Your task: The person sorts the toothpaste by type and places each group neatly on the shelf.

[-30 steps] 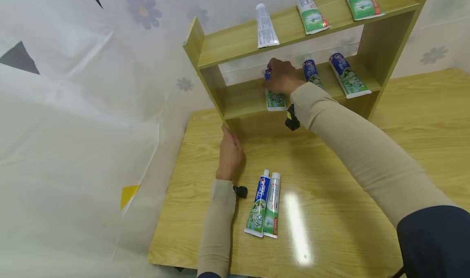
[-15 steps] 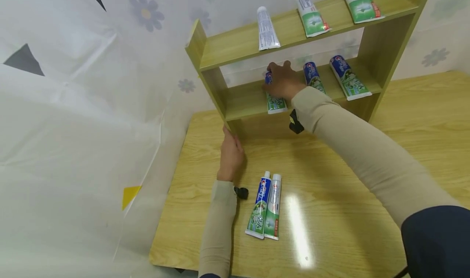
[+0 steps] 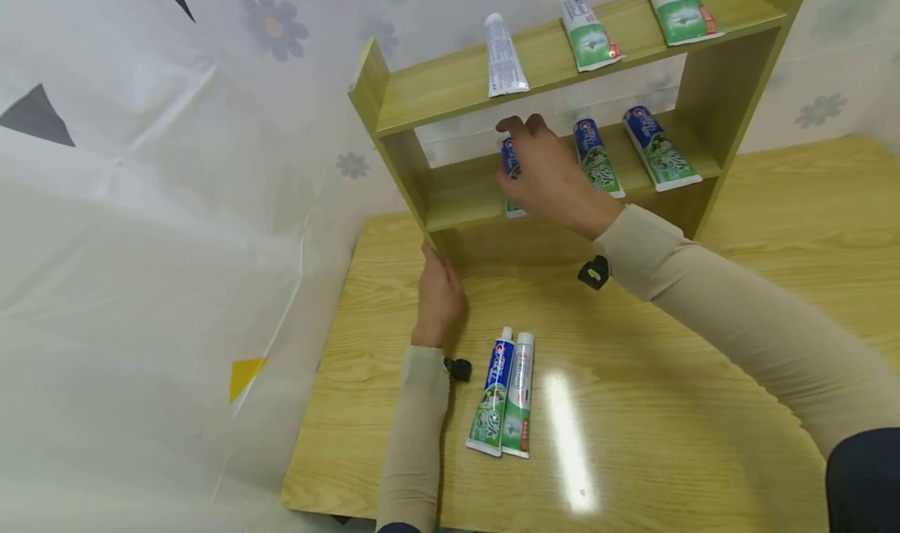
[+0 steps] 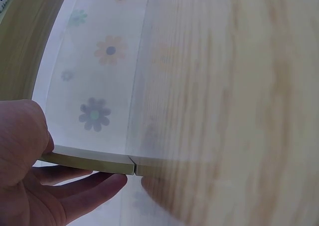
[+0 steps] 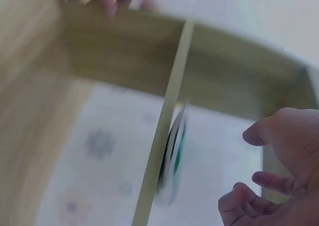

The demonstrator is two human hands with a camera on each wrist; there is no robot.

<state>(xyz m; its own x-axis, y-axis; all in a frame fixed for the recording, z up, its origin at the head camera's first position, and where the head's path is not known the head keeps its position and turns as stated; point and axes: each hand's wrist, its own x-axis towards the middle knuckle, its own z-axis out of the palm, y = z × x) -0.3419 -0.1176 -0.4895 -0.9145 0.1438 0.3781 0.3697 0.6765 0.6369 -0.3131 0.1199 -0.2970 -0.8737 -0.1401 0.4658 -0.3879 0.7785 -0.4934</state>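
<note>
My right hand (image 3: 551, 175) is in front of the lower shelf, fingers spread and loosely bent. Behind it lies a blue-and-green toothpaste tube (image 3: 509, 156), partly hidden by the hand. In the right wrist view, a gap separates that hand from the tube (image 5: 174, 148) on the board. With the left hand (image 3: 439, 298) I hold the lower left side panel of the wooden shelf (image 3: 422, 99); thumb and fingers lie on either side of the panel edge (image 4: 94, 163). Two more blue-and-green tubes, one (image 3: 598, 162) in the middle and one (image 3: 661, 150) at right, share the lower board.
Above, the top board carries three white tubes, including a plain-looking one (image 3: 505, 56) at left. On the table (image 3: 633, 408), a blue-and-green tube (image 3: 491, 400) and a white-and-green tube (image 3: 519, 396) lie side by side. Patterned sheeting (image 3: 176, 244) hangs at left.
The right hand has let go of the left tube on the lower shelf, and its wrist has drawn back down and to the right. The left hand stays on the shelf's side.
</note>
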